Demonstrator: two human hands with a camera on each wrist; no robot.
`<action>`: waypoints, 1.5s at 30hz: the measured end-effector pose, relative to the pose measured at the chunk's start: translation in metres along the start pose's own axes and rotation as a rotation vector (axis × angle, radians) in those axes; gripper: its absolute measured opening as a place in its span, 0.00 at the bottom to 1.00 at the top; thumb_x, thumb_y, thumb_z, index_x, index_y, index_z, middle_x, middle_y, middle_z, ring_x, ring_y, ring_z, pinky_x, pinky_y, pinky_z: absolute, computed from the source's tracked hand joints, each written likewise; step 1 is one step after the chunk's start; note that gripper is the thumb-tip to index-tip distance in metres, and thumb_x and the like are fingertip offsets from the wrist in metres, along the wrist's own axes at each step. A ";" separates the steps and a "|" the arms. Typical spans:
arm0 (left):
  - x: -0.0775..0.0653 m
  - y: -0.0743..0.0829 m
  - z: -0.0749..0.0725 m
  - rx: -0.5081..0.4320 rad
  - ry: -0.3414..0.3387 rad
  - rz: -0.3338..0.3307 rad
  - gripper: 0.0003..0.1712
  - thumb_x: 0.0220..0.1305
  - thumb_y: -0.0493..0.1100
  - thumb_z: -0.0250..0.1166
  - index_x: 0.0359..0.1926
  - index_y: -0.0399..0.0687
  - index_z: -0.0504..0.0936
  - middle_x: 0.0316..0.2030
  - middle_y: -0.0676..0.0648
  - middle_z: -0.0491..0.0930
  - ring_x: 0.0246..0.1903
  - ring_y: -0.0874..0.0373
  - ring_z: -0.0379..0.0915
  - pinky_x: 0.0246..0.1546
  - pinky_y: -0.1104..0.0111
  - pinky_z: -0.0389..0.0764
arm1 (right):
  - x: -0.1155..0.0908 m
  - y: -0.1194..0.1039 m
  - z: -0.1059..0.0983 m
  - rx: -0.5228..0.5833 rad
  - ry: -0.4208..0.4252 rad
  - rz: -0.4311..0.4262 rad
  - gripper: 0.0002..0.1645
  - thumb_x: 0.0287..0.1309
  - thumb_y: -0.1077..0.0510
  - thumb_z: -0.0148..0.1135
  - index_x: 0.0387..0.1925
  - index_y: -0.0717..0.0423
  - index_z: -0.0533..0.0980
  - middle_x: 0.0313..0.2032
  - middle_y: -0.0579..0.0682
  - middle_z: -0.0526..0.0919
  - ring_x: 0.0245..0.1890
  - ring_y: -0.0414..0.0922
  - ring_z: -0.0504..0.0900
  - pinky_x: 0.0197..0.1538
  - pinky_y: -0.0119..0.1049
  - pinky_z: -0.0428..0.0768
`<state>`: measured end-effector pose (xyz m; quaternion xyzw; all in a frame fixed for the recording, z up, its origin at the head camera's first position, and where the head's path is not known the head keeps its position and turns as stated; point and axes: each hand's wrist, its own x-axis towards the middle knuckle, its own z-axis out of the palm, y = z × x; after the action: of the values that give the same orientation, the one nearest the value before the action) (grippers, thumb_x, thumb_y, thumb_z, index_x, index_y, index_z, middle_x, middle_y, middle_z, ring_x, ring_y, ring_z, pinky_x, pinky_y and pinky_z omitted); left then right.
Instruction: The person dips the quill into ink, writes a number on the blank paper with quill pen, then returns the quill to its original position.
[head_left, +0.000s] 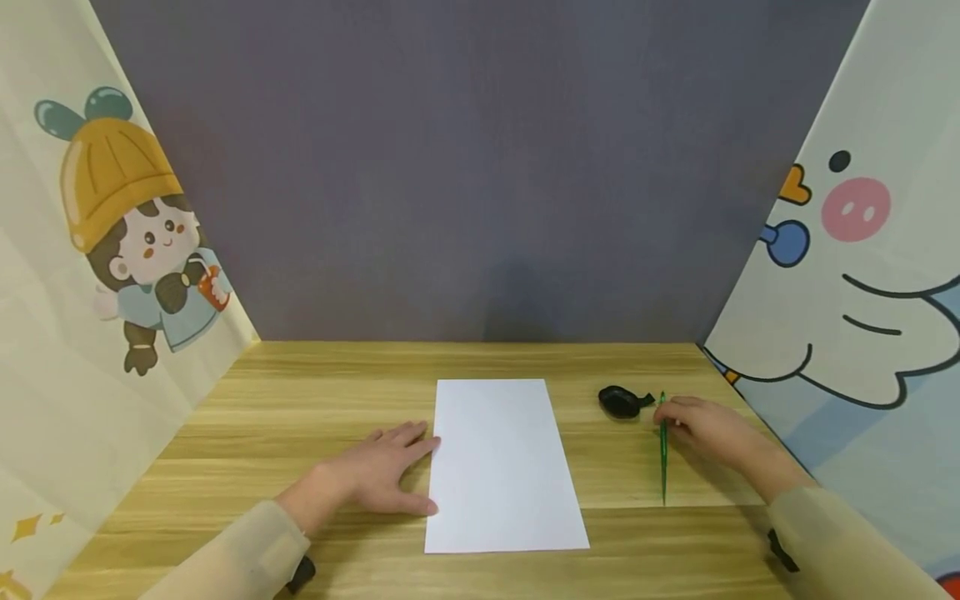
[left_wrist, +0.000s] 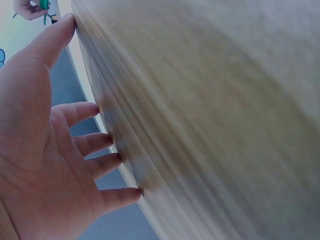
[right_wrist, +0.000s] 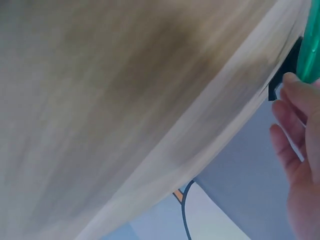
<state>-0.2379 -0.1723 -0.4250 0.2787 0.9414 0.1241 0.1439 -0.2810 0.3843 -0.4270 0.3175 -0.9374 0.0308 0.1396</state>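
A sheet of white paper (head_left: 504, 467) lies on the wooden table in front of me. My left hand (head_left: 386, 471) rests at its left side, fingers spread, with thumb and index fingertip on the paper's edge. In the left wrist view, that hand's fingertips (left_wrist: 131, 196) touch the tabletop. To the right of the paper, my right hand (head_left: 701, 425) pinches a slim green pen-like stick (head_left: 663, 458) near its upper part; its lower end tapers. Beside those fingers lies a glossy black rounded thing (head_left: 621, 402) with a narrow tail pointing toward the hand.
The light wooden tabletop (head_left: 315, 392) ends at a plain dark grey panel (head_left: 480, 183) at the back. Cloths with cartoon prints hang at the left (head_left: 45, 333) and right (head_left: 840, 333) sides.
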 end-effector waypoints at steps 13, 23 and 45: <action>-0.001 -0.002 0.002 -0.002 0.005 -0.004 0.62 0.65 0.81 0.66 0.88 0.56 0.60 0.89 0.39 0.51 0.88 0.37 0.47 0.84 0.32 0.55 | -0.009 -0.014 -0.005 0.312 0.046 0.250 0.13 0.77 0.66 0.64 0.57 0.52 0.79 0.45 0.45 0.89 0.39 0.35 0.84 0.37 0.34 0.82; -0.002 -0.002 0.001 0.004 0.012 -0.005 0.62 0.64 0.81 0.67 0.88 0.55 0.60 0.88 0.39 0.51 0.87 0.36 0.48 0.83 0.32 0.55 | 0.001 -0.015 -0.004 0.779 0.169 0.285 0.14 0.86 0.61 0.53 0.58 0.71 0.72 0.47 0.40 0.92 0.40 0.42 0.89 0.42 0.37 0.91; 0.002 -0.003 -0.002 0.011 -0.003 -0.006 0.63 0.64 0.82 0.66 0.88 0.56 0.59 0.89 0.39 0.50 0.88 0.37 0.46 0.84 0.32 0.54 | 0.017 -0.003 -0.005 0.934 0.060 0.494 0.27 0.86 0.57 0.53 0.68 0.78 0.72 0.46 0.54 0.90 0.42 0.37 0.91 0.48 0.35 0.92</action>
<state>-0.2416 -0.1736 -0.4250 0.2768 0.9427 0.1179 0.1443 -0.2908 0.3728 -0.4176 0.1146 -0.8662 0.4864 -0.0013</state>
